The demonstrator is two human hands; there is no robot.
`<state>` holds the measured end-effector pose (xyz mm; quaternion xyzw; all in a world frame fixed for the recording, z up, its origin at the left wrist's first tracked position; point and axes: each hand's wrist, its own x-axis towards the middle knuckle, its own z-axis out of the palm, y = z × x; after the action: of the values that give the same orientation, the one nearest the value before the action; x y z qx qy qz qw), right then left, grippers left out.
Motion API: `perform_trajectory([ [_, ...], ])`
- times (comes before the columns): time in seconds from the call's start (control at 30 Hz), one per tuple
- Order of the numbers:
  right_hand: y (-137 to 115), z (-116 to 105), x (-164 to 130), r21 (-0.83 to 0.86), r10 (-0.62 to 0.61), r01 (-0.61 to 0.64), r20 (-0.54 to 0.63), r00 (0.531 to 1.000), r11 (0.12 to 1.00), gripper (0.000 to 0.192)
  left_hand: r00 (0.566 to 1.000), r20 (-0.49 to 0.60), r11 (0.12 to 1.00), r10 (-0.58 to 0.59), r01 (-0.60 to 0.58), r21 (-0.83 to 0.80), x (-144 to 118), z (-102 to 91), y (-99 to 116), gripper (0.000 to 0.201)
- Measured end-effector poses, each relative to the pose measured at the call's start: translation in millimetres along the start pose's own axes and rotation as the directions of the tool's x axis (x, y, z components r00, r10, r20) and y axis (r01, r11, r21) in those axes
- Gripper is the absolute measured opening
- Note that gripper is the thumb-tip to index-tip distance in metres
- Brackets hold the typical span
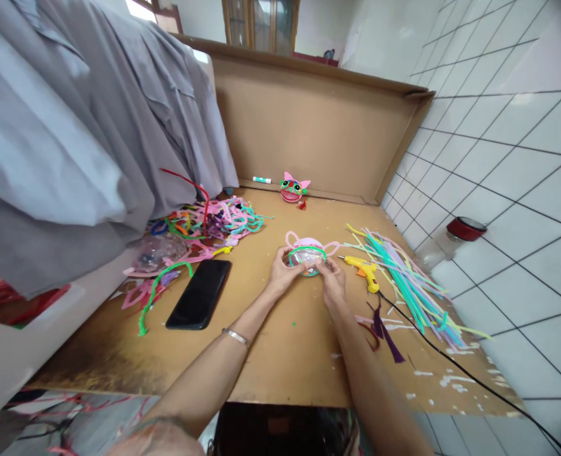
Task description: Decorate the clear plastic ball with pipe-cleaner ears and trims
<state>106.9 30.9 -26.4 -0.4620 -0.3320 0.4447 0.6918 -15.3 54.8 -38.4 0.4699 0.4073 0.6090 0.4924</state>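
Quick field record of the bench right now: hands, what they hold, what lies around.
left hand: grips the clear dome on its left side
right hand: pinches the dome's right edge
dome trim: pink loops, green ring
right of hands: yellow glue gun, pipe cleaner bundle
left of hands: black phone
back wall: finished pink figure

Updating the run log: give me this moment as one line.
left hand: holds clear dome | right hand: pinches green pipe cleaner on its rim | glue gun: lying at right | phone: at left
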Motion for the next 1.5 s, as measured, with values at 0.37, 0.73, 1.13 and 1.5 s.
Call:
perform_trajectory([
  [0.37, 0, 3, -2, 0.04, 0.006, -0.006, -0.007, 1.0, 0.999, 0.037, 0.999, -0.038, 0.999, 0.024, -0.023, 0.048, -1, 2.4, -5, 0.058],
  [0.73, 10, -5, 10, 0.06, -0.048, 0.058, -0.155, 0.987, 0.997, 0.039, 0.998, -0.045, 0.996, -0.044, 0.048, 0.08, 2, -1.2, -3, 0.059],
  [1.13, 10, 2, 2, 0.042, -0.062, 0.069, -0.153, 0.986, 0.997, 0.039, 0.999, -0.024, 0.995, -0.026, 0.029, 0.098, -3, 0.4, 3, 0.057],
  [1.5, 6, 14, 10, -0.134, -0.084, 0.034, -0.381, 0.921, 0.99, 0.042, 1.0, -0.025, 0.998, -0.011, 0.012, 0.068, -5, 5.7, -2, 0.063],
])
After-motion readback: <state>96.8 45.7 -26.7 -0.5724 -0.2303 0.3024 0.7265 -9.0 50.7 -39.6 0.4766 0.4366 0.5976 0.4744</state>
